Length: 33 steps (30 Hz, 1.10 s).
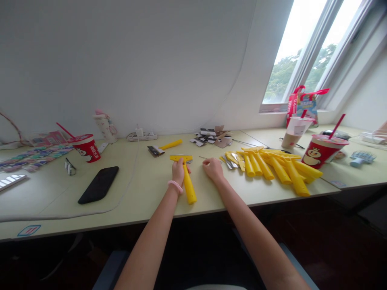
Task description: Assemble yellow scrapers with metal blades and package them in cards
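Note:
My left hand [178, 170] is closed round a yellow scraper [189, 187] near its head, its thumb on top. The scraper's wide head points toward the wall and its handle toward me. Right beside that head lie small grey metallic bits [189, 162], too small to name. My right hand [213, 169] rests on the table with its fingers pinched on a thin metal rod [203, 157], whose kind I cannot make out. To the right of it are flat yellow pieces and blades [232, 159], then a heap of yellow scraper handles [279, 169].
A scraper with a packaged head [171, 144] and loose cardboard sleeves [211, 137] lie toward the wall. On the left are a black phone [99, 185], a red cup [87, 149] and a power strip [142, 137]. Another red cup [322, 152] stands at right.

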Motion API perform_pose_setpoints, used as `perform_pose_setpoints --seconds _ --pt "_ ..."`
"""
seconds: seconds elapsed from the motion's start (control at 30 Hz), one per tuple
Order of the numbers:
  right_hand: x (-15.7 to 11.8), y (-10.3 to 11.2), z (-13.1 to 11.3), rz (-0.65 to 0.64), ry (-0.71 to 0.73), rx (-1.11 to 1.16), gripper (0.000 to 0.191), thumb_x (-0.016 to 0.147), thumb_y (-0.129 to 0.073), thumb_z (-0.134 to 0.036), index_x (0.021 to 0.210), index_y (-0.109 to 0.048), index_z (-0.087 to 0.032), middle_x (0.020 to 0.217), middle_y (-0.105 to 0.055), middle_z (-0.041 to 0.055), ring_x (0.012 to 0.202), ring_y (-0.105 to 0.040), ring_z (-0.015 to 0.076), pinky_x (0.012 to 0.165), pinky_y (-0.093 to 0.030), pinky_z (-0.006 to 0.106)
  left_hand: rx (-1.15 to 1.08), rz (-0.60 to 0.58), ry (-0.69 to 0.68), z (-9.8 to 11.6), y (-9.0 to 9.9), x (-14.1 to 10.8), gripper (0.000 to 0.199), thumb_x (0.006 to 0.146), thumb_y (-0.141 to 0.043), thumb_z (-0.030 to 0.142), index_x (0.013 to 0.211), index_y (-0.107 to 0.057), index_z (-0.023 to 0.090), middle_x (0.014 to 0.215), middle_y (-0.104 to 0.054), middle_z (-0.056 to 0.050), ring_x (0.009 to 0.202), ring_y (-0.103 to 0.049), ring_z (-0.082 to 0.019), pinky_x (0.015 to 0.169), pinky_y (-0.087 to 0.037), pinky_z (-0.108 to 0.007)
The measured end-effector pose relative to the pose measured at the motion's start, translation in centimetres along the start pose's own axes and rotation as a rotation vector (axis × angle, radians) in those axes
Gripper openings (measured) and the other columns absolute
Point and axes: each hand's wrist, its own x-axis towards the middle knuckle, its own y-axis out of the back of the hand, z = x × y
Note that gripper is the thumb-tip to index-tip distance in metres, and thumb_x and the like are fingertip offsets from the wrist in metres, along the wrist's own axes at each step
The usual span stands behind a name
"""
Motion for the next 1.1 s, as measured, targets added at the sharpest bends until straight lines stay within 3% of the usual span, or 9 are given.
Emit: perform_pose_setpoints --seconds 0.13,0.33,0.5,0.63,0.8,0.97,1.1 --pt "0.0 0.0 -0.1 -0.041 0.030 -0.039 0.021 0.066 -0.051 -0.013 0.073 -0.071 -0.016 0.080 -0.068 0.0105 0.078 -0.058 0.0202 0.071 -0.039 0.028 0.028 -0.062 0.035 -0.1 -0.2 -0.1 0.020 0.075 -0.041 0.035 0.066 -0.042 0.018 0.039 -0.046 0.003 0.034 -0.043 -0.010 0.038 -0.032 -0.021" --pt "0.3 0.1 0.2 -0.031 -0.036 0.024 0.018 0.064 -0.052 -0.014 0.067 -0.069 -0.016 0.075 -0.067 0.0087 0.073 -0.057 0.0190 0.069 -0.039 0.027 0.021 -0.187 0.131 -0.3 -0.4 -0.2 0.016 0.076 -0.043 0.034 0.074 -0.040 0.018 0.040 -0.045 0.004 0.034 -0.043 -0.009 0.038 -0.032 -0.020" --pt "0.3 1.0 -0.4 0.087 -0.086 0.392 0.018 0.067 -0.056 -0.029 0.074 -0.068 -0.017 0.076 -0.066 0.0052 0.071 -0.056 0.0171 0.070 -0.041 0.027 0.143 -0.361 0.221 -0.5 -0.3 -0.4 0.017 0.075 -0.045 0.034 0.074 -0.041 0.017 0.042 -0.048 0.003 0.033 -0.044 -0.010 0.037 -0.032 -0.020" --pt "0.0 1.3 -1.4 -0.057 0.004 0.681 0.020 0.063 -0.062 -0.036 0.074 -0.069 -0.020 0.091 -0.064 0.0036 0.083 -0.056 0.0165 0.076 -0.042 0.027 0.262 -0.538 0.199 -0.5 -0.1 -0.4 0.020 0.078 -0.044 0.036 0.074 -0.043 0.017 0.039 -0.047 0.002 0.031 -0.044 -0.011 0.036 -0.032 -0.021" --pt "-0.4 0.6 -2.1 -0.187 0.070 0.715 0.019 0.060 -0.066 -0.034 0.071 -0.070 -0.018 0.105 -0.058 0.0061 0.088 -0.057 0.0177 0.073 -0.045 0.027 0.292 -0.621 0.155 -0.2 -0.3 -0.7 0.020 0.080 -0.043 0.036 0.074 -0.043 0.017 0.038 -0.046 0.003 0.031 -0.044 -0.011 0.035 -0.033 -0.021" --pt "-0.5 0.3 -2.0 -0.195 0.105 0.752 0.017 0.062 -0.064 -0.031 0.072 -0.068 -0.018 0.094 -0.062 0.0049 0.089 -0.057 0.0173 0.073 -0.044 0.026 0.305 -0.638 0.180 0.1 -0.4 -0.8 0.021 0.080 -0.044 0.036 0.070 -0.042 0.018 0.038 -0.047 0.002 0.030 -0.044 -0.011 0.035 -0.033 -0.021" --pt "-0.5 0.3 -2.0 -0.273 -0.070 0.816 0.025 0.058 -0.067 -0.031 0.080 -0.065 -0.018 0.075 -0.063 0.0016 0.070 -0.057 0.0145 0.060 -0.043 0.024 0.295 -0.647 0.196 -0.2 -0.3 -0.7 0.022 0.079 -0.046 0.038 0.070 -0.042 0.018 0.039 -0.047 0.002 0.031 -0.044 -0.011 0.034 -0.032 -0.021"
